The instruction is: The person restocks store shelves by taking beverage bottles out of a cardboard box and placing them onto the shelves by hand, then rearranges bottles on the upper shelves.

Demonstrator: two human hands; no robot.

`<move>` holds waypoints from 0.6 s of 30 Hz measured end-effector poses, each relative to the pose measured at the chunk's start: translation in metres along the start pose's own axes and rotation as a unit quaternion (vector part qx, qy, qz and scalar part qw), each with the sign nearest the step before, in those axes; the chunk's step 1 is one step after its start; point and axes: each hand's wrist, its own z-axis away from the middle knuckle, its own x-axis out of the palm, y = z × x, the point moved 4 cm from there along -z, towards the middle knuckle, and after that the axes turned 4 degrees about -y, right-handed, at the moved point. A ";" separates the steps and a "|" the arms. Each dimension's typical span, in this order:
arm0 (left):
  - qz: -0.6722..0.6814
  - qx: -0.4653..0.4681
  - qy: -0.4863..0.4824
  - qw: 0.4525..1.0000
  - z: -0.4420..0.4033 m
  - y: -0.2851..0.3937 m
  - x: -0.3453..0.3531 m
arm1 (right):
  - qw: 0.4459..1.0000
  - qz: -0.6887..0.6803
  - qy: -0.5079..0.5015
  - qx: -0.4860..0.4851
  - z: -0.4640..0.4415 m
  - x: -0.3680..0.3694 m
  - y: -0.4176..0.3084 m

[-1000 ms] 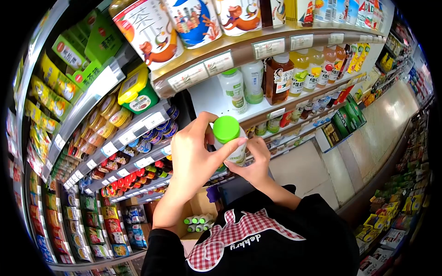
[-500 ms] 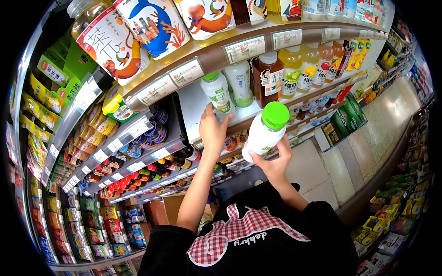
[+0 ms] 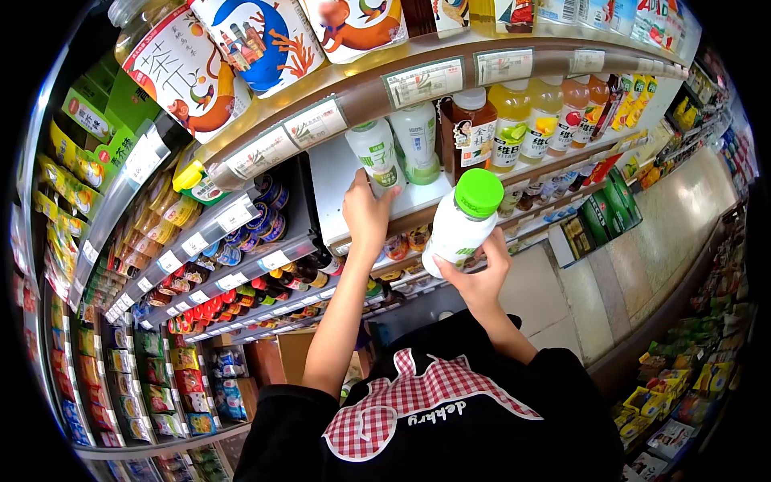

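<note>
My right hand (image 3: 479, 273) is wrapped round the lower part of a white bottle with a green cap (image 3: 463, 221), held tilted in front of the shelf. At the shelf's front edge, my left hand (image 3: 368, 210) has its thumb and fingers on both sides of the base of a standing white-and-green bottle (image 3: 375, 153). A similar bottle (image 3: 416, 145) stands just right of that one, beside a brown bottle (image 3: 468, 132). The white shelf board (image 3: 333, 189) shows to the left of my left hand.
Large tea bottles (image 3: 189, 72) stand on the upper shelf, above a rail with price tags (image 3: 426, 82). Vitamin drinks (image 3: 508, 124) continue to the right. Jars and cans fill the lower left shelves. Below is an open cardboard box (image 3: 295, 353); green cartons (image 3: 610, 205) sit near the floor.
My left hand left the green-capped bottle and went to the standing bottle on the shelf. My right hand moved right with the green-capped bottle. Lately that standing bottle has barely shifted.
</note>
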 end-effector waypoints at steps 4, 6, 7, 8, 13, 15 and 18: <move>-0.006 -0.006 0.002 1.000 -0.007 -0.002 0.002 | 1.000 -0.009 -0.009 0.005 -0.005 0.005 -0.004; -0.013 -0.012 -0.002 1.000 -0.010 -0.002 0.002 | 1.000 -0.011 -0.010 -0.001 -0.008 0.009 -0.006; -0.015 -0.014 -0.004 1.000 -0.011 -0.002 0.002 | 1.000 -0.012 -0.008 -0.007 -0.011 0.013 -0.006; -0.017 -0.016 -0.007 1.000 -0.013 -0.002 0.002 | 1.000 -0.013 -0.005 -0.013 -0.013 0.016 -0.006; -0.040 -0.023 0.002 0.999 -0.019 -0.003 0.002 | 0.998 -0.004 0.031 -0.057 -0.031 0.039 -0.009; -0.070 -0.009 0.002 0.998 -0.018 -0.003 -0.001 | 0.996 0.002 0.042 -0.074 -0.040 0.049 -0.010; 0.005 0.021 0.025 0.999 -0.016 -0.022 -0.007 | 0.996 0.011 0.051 -0.069 -0.048 0.065 -0.006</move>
